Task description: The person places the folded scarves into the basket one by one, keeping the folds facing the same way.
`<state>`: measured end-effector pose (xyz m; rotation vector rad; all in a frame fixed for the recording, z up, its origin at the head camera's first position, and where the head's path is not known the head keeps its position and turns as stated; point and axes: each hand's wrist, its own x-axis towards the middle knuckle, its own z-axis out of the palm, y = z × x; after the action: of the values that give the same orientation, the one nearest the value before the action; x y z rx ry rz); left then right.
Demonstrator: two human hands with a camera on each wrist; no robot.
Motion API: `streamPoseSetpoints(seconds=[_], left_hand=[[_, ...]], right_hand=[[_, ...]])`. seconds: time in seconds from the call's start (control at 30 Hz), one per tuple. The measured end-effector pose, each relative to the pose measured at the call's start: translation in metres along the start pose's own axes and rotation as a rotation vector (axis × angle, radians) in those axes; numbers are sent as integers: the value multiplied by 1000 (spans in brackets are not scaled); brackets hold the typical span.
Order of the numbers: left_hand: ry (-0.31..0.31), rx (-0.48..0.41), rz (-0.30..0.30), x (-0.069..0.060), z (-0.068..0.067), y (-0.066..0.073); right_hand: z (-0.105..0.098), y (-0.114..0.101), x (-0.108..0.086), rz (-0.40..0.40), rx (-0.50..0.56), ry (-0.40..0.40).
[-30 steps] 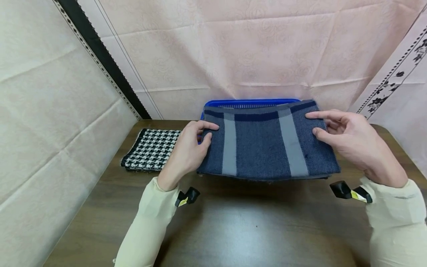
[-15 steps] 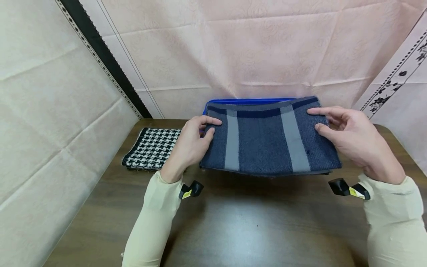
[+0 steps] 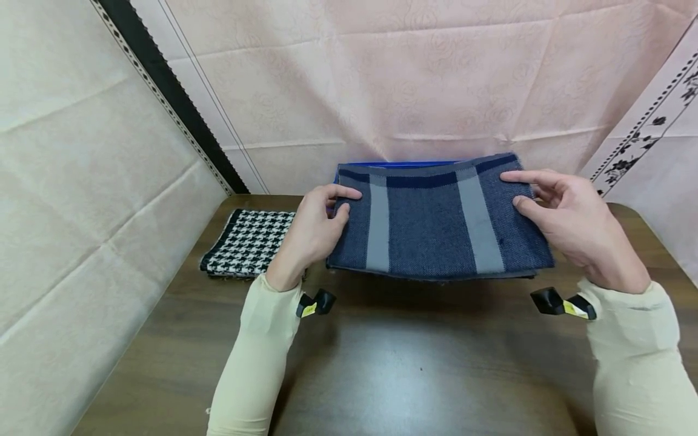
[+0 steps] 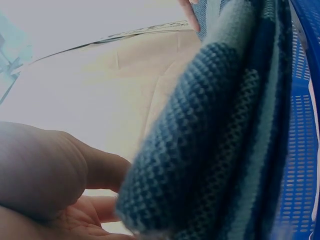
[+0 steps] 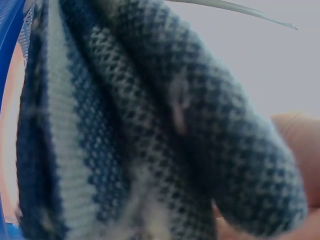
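"Pale patterned drape (image 3: 425,79) behind, brown table (image 3: 376,369) below. What is held between the two?"

"One folded cloth (image 3: 422,224), stretched between the left hand (image 3: 313,233) and the right hand (image 3: 572,221). Each pinches its own end, thumb and forefinger showing on the upper face. The lower edge looks lifted off the tabletop, with a shadow beneath it."

"And what lies around the grip?"

"Just beyond it, a blue basket (image 3: 403,164), mostly hidden by the cloth. To the left, partly behind the left wrist, a black-and-white checked cloth (image 3: 253,242) lies folded on the table."

"How would you handle this well?"

"I'd raise and lower both ends together. The far edge dips midway between the hands and the right end looks a touch higher, so I'd level it. I'd also pinch through every layer; a loose inner fold could slide out. A gentle outward pull should take up the sag, though too much might open the folds."

"How does it look?"

"Dark blue-grey and coarsely woven, with a pale band inboard of each hand and a navy stripe along the edge farthest from the person. Both wrist views show several thick, rounded folds stacked together. It seems soft enough to droop wherever it isn't supported."
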<state>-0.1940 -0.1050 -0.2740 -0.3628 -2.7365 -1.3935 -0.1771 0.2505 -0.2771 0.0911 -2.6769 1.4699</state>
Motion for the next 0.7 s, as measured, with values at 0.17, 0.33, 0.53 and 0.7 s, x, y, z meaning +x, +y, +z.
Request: streamPoseSetpoints(seconds=[0.17, 0.33, 0.53, 0.7], left_hand=[[0, 0, -7, 2, 1, 0], [19, -14, -2, 5, 2, 1], [32, -28, -10, 9, 3, 2], [42, -48, -16, 12, 5, 2]], right_hand=[[2, 1, 2, -17, 16, 14], [4, 2, 5, -52, 32, 51], [4, 1, 8, -67, 27, 63], [5, 3, 12, -65, 47, 61]])
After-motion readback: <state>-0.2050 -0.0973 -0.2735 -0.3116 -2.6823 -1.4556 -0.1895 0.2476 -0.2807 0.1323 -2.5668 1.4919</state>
